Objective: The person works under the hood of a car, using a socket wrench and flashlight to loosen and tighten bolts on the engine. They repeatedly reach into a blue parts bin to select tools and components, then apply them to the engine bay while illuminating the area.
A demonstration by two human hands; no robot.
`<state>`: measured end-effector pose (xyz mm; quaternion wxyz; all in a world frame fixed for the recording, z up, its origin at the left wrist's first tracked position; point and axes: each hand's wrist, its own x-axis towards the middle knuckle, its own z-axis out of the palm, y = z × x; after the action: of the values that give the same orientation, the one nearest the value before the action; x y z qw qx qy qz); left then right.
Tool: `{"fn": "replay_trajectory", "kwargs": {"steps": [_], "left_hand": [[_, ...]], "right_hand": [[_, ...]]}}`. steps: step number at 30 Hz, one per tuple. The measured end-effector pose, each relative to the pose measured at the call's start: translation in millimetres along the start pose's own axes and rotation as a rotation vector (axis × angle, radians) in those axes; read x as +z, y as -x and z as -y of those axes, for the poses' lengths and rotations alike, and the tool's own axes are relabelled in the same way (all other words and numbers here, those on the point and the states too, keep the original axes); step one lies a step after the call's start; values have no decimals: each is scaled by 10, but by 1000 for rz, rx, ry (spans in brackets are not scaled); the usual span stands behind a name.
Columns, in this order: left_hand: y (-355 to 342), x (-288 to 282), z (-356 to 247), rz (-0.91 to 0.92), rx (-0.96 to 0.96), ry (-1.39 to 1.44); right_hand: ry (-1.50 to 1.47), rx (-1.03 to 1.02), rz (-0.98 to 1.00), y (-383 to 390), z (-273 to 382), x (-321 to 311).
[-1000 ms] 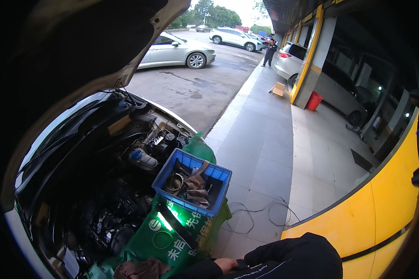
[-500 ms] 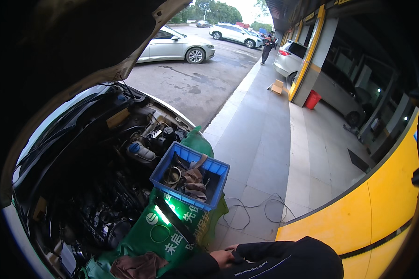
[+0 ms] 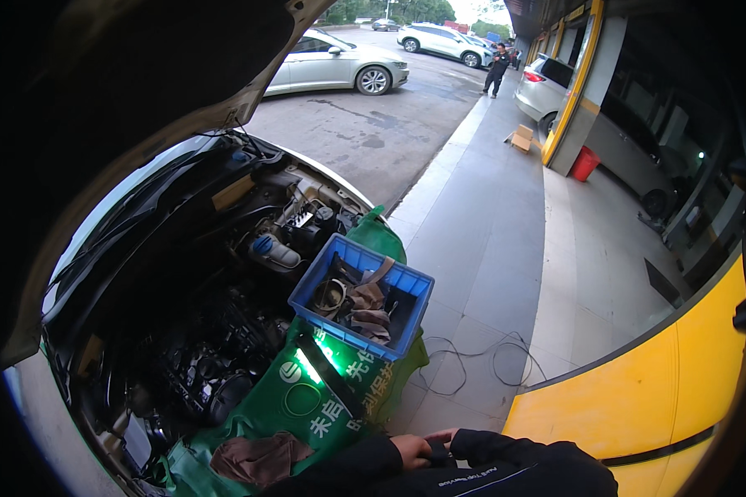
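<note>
My left hand [image 3: 412,451] and my right hand [image 3: 442,436] are together at the bottom, in dark sleeves, fingers curled around something dark that I cannot make out. Above them a green fender cover [image 3: 298,399] with white print lies over the car's edge, bearing a lit black work-light bar [image 3: 331,379], a green ring [image 3: 301,412] and a crumpled brown rag [image 3: 259,460]. A blue plastic crate [image 3: 360,269] holds rags and small parts, including a round metal piece [image 3: 330,294]. The open engine bay [image 3: 220,364] lies to the left.
The raised hood [image 3: 124,99] overhangs the left. A cable [image 3: 481,356] loops on the walkway [image 3: 460,248]. A yellow panel [image 3: 646,398] is at right. Farther off are cardboard boxes [image 3: 520,141], a red bin [image 3: 584,164], several parked cars [image 3: 336,70] and a standing person [image 3: 496,70].
My view has shifted, so the scene sits higher and further right in the picture. My hands have moved slightly and stay together. The distant person has changed stance slightly.
</note>
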<state>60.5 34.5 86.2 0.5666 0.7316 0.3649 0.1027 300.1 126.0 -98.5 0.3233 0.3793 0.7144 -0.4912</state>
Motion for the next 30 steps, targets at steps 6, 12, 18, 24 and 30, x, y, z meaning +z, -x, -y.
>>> {"fn": "replay_trajectory", "kwargs": {"steps": [6, 12, 18, 24, 30], "left_hand": [[120, -114, -132, -37, 11, -23], [153, -97, -136, -40, -77, 71], [399, -172, 116, -410, -36, 241], [1331, -160, 453, -1035, -351, 493], [2001, 575, 486, -1367, -749, 785]], "right_hand": [[-120, -213, -100, -336, 211, 287], [-235, -218, -134, -450, 210, 426], [-326, -196, 61, -501, -1, 387], [128, -218, 250, -106, 381, -556], [-433, -687, -207, 136, 1622, -2300]]}}
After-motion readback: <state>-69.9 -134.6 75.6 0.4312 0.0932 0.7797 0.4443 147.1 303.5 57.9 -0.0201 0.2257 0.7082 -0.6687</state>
